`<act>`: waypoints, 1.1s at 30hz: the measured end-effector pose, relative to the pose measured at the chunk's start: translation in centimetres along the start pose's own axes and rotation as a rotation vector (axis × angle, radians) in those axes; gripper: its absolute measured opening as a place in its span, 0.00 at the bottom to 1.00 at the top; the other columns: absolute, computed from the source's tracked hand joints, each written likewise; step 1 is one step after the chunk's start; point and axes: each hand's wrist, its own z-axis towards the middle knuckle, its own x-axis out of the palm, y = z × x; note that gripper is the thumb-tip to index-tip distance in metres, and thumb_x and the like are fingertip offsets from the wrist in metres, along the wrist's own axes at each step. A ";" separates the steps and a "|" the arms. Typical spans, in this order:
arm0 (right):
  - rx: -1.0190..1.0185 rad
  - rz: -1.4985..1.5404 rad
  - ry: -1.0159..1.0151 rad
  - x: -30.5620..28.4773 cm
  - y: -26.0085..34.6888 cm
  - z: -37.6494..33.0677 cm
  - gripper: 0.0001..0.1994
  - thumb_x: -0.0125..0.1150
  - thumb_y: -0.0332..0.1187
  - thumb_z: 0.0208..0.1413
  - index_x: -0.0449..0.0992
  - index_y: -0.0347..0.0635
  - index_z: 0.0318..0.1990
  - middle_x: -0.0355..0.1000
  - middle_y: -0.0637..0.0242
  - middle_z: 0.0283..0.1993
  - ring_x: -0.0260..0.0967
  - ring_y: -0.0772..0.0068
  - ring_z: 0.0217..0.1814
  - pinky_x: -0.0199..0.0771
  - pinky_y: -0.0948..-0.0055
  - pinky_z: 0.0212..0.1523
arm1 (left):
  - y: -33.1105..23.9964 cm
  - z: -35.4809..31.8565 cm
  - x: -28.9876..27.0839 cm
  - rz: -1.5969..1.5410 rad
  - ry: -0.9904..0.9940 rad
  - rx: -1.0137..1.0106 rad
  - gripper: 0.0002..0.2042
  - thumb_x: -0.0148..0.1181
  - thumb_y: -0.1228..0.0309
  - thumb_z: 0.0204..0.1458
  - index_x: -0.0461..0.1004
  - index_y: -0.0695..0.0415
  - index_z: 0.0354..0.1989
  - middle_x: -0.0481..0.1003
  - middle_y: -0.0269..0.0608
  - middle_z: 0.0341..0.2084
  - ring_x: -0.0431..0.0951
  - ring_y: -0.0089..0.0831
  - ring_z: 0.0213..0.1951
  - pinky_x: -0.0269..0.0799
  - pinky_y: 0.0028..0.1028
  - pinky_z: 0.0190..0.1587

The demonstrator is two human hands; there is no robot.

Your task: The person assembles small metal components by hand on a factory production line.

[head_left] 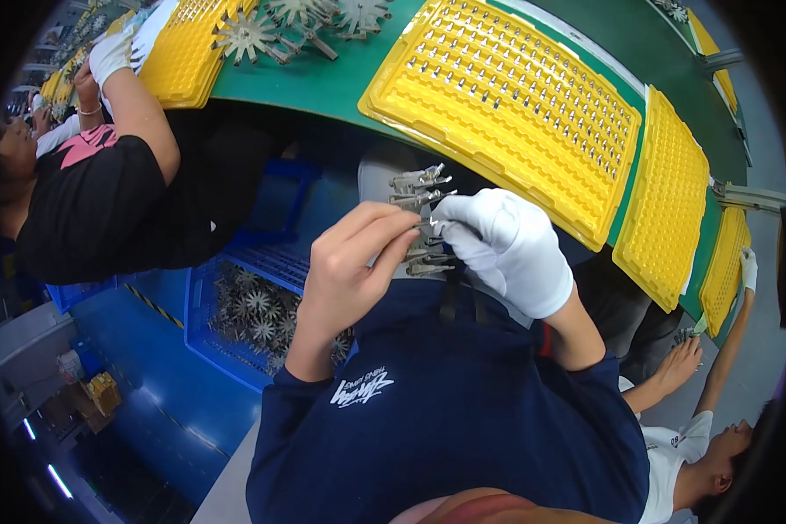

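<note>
Stretching across the top, the green desk point(297, 83) carries a big yellow tray point(463, 148), with a second yellow tray point(672, 201) just beside it on the right. Down on the left sits a blue crate point(203, 319), loaded with star-shaped metal parts point(258, 301).

Now to the middle, and it's close work! The right hand point(506, 249), in a white glove, comes in with the wrist bent and knuckles up, fingers curled down and toward the left. The bare left hand point(354, 253) meets it from the other side, back of the hand up, forearm rising from below, fingers pointing right and nearly touching the glove.

Between them, in front of the chest and short of the desk edge, is a metal rack point(421, 181), its clips fanned above and below the fingers, its middle hidden. The left grip is nearly closed, thumb and forefinger pinching what looks like one of those clips. The right grip is drawn tight too, gloved fingertips pressed together around a small silver piece point(433, 222) that just peeks out; how firmly, I cannot tell. Similar little pins point(497, 103) stand in rows up in the big tray.
</note>
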 end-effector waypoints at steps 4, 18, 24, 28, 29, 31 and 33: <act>-0.167 -0.302 0.077 0.1 0.7 0.4 0.06 0.62 0.33 0.55 0.72 0.47 0.37 0.69 0.65 0.29 0.70 0.61 0.32 0.71 0.65 0.36 | 0.0 -0.2 0.3 0.023 0.026 0.042 0.07 0.66 0.86 0.45 0.80 0.65 0.34 0.79 0.47 0.29 0.81 0.38 0.31 0.75 0.28 0.34; -0.150 -0.100 0.196 -0.2 0.2 3.3 0.09 0.62 0.37 0.59 0.77 0.45 0.43 0.77 0.57 0.33 0.77 0.51 0.35 0.76 0.57 0.36 | 0.1 0.6 -1.3 0.075 -0.045 0.066 0.07 0.66 0.84 0.48 0.79 0.65 0.36 0.77 0.48 0.29 0.79 0.41 0.29 0.73 0.30 0.32; 0.106 -0.141 0.096 -5.0 -5.8 5.3 0.10 0.63 0.29 0.60 0.80 0.39 0.48 0.80 0.53 0.40 0.80 0.55 0.42 0.78 0.66 0.45 | 1.5 -1.1 -1.6 -0.150 -0.244 -0.211 0.07 0.66 0.85 0.50 0.80 0.66 0.38 0.80 0.43 0.31 0.78 0.26 0.30 0.73 0.23 0.34; 0.084 -0.330 0.159 -6.0 -11.6 5.9 0.09 0.61 0.26 0.60 0.80 0.42 0.48 0.78 0.53 0.43 0.77 0.51 0.46 0.77 0.63 0.49 | 1.7 -1.6 -2.0 -0.275 -0.330 -0.306 0.05 0.61 0.84 0.57 0.76 0.67 0.40 0.74 0.37 0.35 0.74 0.20 0.34 0.71 0.19 0.36; 0.015 -0.380 0.177 -5.8 -12.2 5.9 0.10 0.61 0.25 0.58 0.80 0.43 0.47 0.77 0.54 0.42 0.76 0.51 0.46 0.76 0.62 0.49 | 1.9 -2.0 -2.2 -0.318 -0.314 -0.330 0.05 0.58 0.85 0.59 0.73 0.67 0.43 0.72 0.34 0.36 0.73 0.18 0.36 0.70 0.18 0.39; -0.053 -0.427 0.198 -5.4 -13.3 6.0 0.11 0.61 0.24 0.57 0.79 0.44 0.47 0.76 0.55 0.42 0.75 0.51 0.47 0.76 0.62 0.49 | 1.6 -2.3 -2.6 -0.382 -0.329 -0.329 0.09 0.55 0.85 0.61 0.70 0.65 0.48 0.71 0.35 0.38 0.72 0.17 0.38 0.68 0.17 0.43; -0.087 -0.471 0.243 -5.0 -13.3 6.6 0.12 0.61 0.23 0.54 0.79 0.45 0.46 0.73 0.57 0.42 0.73 0.51 0.47 0.74 0.61 0.49 | 1.0 -2.1 -2.8 -0.542 -0.368 -0.333 0.16 0.60 0.85 0.58 0.66 0.63 0.52 0.70 0.37 0.42 0.70 0.19 0.40 0.67 0.17 0.46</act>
